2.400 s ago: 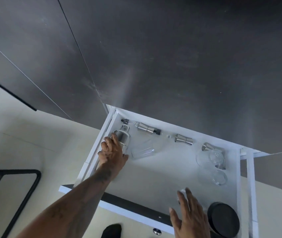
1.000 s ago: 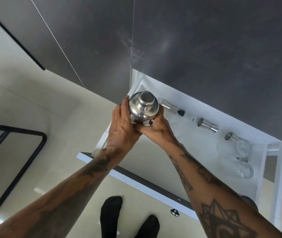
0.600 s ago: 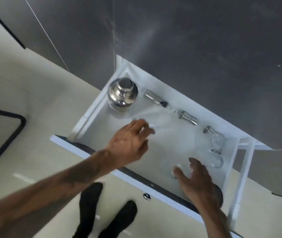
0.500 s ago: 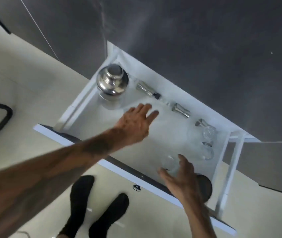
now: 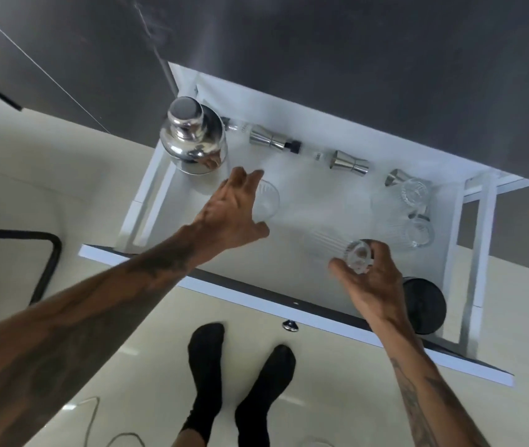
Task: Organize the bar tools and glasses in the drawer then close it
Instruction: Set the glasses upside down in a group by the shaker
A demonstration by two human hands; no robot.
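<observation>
Head view: white drawer (image 5: 147, 201) stood open. Cocktail shaker (image 5: 193, 140) upright in its far left corner; two steel jiggers (image 5: 271, 141) (image 5: 350, 162) lay along the back. Left hand (image 5: 234, 211) open, fingers spread over a ribbed glass (image 5: 268, 198). Right hand (image 5: 372, 279) gripped a second ribbed glass (image 5: 337, 250). Two more glasses (image 5: 401, 214) at right; black round container (image 5: 424, 304) in the front right corner.
</observation>
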